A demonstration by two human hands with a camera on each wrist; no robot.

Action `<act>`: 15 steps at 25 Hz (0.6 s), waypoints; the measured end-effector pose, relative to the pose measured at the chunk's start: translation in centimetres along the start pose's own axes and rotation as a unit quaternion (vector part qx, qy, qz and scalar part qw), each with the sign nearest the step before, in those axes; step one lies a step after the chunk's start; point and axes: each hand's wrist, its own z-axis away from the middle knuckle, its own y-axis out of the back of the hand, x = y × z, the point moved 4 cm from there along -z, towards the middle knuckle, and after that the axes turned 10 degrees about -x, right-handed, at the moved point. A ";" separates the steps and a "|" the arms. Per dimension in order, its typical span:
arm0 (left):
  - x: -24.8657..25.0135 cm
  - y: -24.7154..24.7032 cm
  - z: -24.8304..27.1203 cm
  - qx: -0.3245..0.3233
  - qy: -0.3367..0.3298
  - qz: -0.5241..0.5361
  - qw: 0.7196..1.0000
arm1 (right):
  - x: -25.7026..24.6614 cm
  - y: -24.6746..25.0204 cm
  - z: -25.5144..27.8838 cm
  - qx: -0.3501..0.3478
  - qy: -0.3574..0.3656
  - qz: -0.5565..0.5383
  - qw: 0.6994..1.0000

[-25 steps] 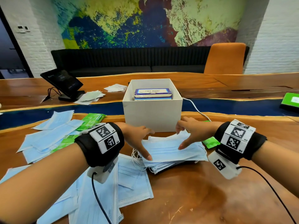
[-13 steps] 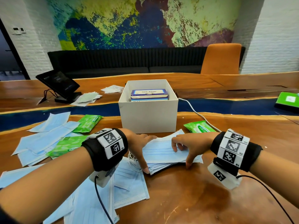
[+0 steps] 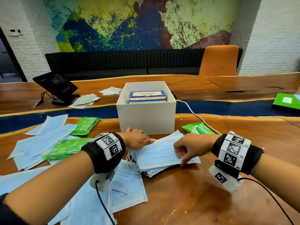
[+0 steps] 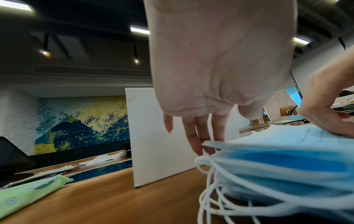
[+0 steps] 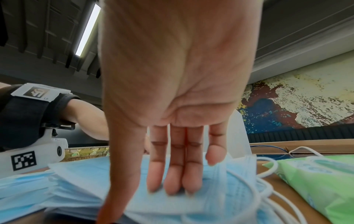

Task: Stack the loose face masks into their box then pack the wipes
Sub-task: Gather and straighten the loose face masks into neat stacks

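A stack of blue face masks [image 3: 162, 158] lies on the wooden table in front of a white open box [image 3: 146, 117]. Inside the white box sits a blue "Face Masks" carton [image 3: 147, 95]. My left hand [image 3: 138, 140] touches the stack's far left corner with straight fingers [image 4: 197, 136]. My right hand [image 3: 186, 150] presses flat fingers [image 5: 172, 181] on top of the stack [image 5: 76, 181], and its thumb reaches down at the near edge. Green wipes packs lie at the left [image 3: 86, 125], near my left wrist [image 3: 68, 148] and right of the box [image 3: 198, 128].
Loose masks are scattered at the left [image 3: 45, 137] and near the front [image 3: 128, 189]. A tablet on a stand [image 3: 55, 85] and papers [image 3: 84, 100] sit at the back left. A white cable [image 3: 194, 112] runs past the box. A green notebook [image 3: 287, 101] lies far right.
My left hand has drawn back from the stack's near left side to its far left corner. My right hand has come down onto the stack's right part, thumb at the near edge.
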 end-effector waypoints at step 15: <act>-1.8 1.1 1.5 0.073 -0.009 -0.011 0.997 | -1.1 0.0 -0.5 0.056 0.021 0.089 0.994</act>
